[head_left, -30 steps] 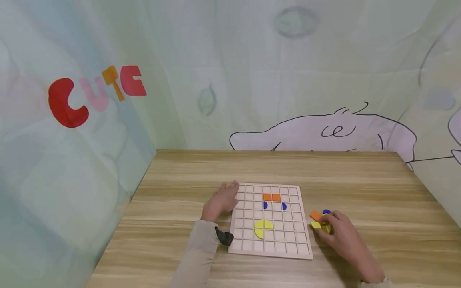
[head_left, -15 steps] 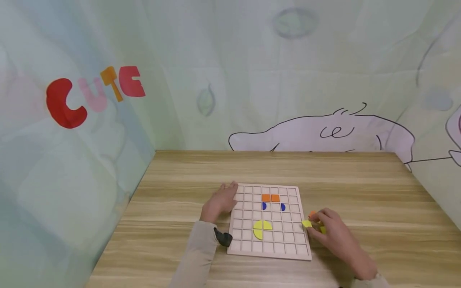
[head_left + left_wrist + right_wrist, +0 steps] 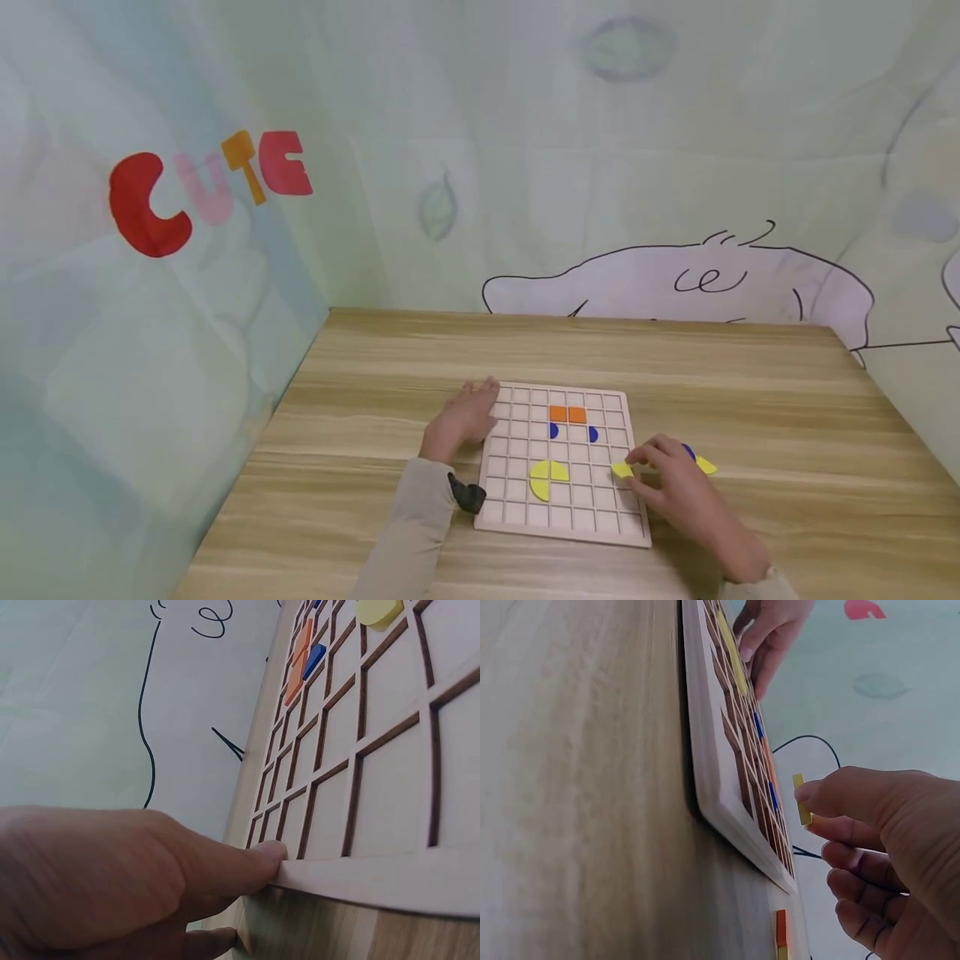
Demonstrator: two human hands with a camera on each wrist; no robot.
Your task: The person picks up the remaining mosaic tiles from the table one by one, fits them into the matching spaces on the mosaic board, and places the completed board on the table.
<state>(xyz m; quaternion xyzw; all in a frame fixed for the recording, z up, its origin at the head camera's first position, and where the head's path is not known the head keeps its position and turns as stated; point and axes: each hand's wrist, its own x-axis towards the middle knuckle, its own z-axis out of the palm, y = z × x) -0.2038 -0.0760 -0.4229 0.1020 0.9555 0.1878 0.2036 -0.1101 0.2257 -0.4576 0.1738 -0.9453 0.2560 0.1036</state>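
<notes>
A pale wooden grid board (image 3: 517, 512) lies on the table. My right hand (image 3: 686, 492) pinches a yellow tile (image 3: 622, 471) between thumb and forefinger, just above the board's right side; the right wrist view shows that tile (image 3: 802, 799) edge-on, apart from the board. Fingers partly cover its outline. My left hand (image 3: 462, 421) rests against the board's upper left edge, and in the left wrist view a fingertip (image 3: 268, 853) touches the rim. Set in the grid are orange squares (image 3: 567, 414), blue half-circles (image 3: 553, 431) and yellow quarter-circles (image 3: 540, 483).
Loose tiles lie right of the board, partly behind my right hand: a blue one (image 3: 687, 451) and a yellow one (image 3: 706, 465). An orange tile (image 3: 781, 928) shows low in the right wrist view. A printed curtain (image 3: 450, 150) stands behind the wooden table (image 3: 405, 358).
My right hand has picked the yellow tile from the loose pile and carried it left over the board's right edge. My left hand has stayed at the board's left edge.
</notes>
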